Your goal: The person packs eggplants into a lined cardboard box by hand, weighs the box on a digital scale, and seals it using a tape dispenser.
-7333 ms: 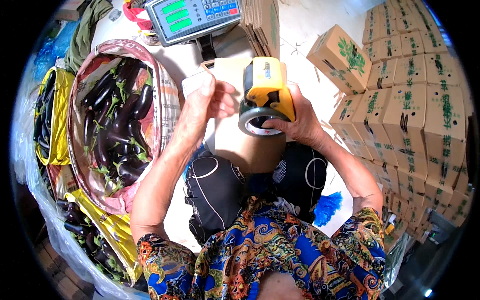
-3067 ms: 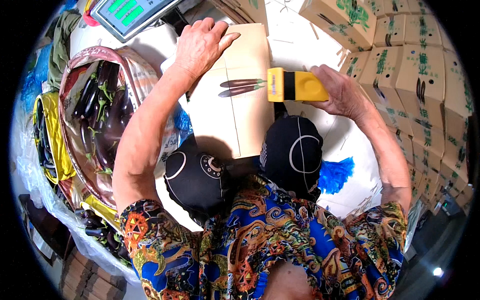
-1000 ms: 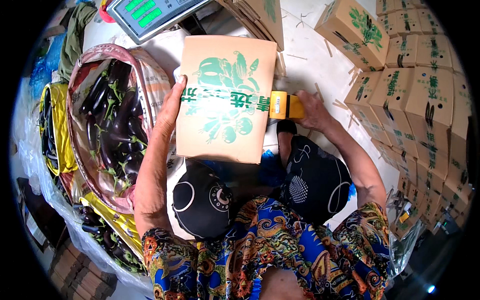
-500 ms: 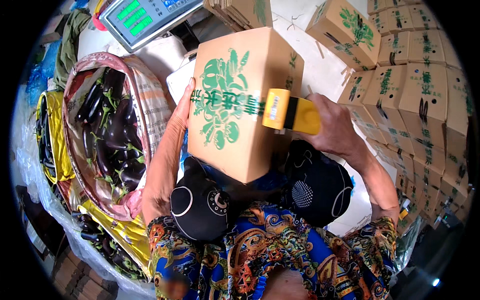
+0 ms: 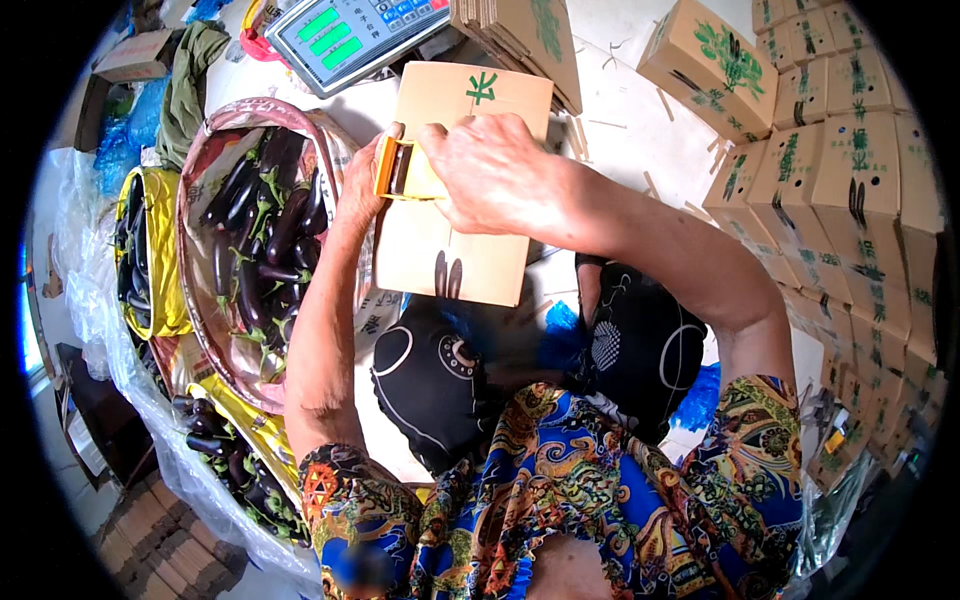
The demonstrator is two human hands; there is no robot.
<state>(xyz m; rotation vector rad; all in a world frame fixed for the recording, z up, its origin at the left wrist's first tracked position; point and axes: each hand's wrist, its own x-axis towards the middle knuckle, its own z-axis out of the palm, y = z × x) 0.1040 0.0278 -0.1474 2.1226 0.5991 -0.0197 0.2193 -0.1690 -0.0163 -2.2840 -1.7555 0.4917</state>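
Observation:
A brown cardboard box with green print stands in front of my knees, its narrow face turned up. My right hand is closed around a yellow tape dispenser and presses it against the left edge of that face. Against the box's left side rests my left hand, gripping it close to the dispenser; its fingers are partly hidden. A seam runs down the middle of the face, and clear tape cannot be made out there.
Left of me stands a round lined basket of eggplants, beside a yellow bag holding more. A digital scale and flattened cartons lie ahead. Stacked boxes line the right, with a single box nearby.
The box has been tipped so its narrow face points up instead of its broad printed side. My right hand has carried the tape dispenser from its right side to its left edge.

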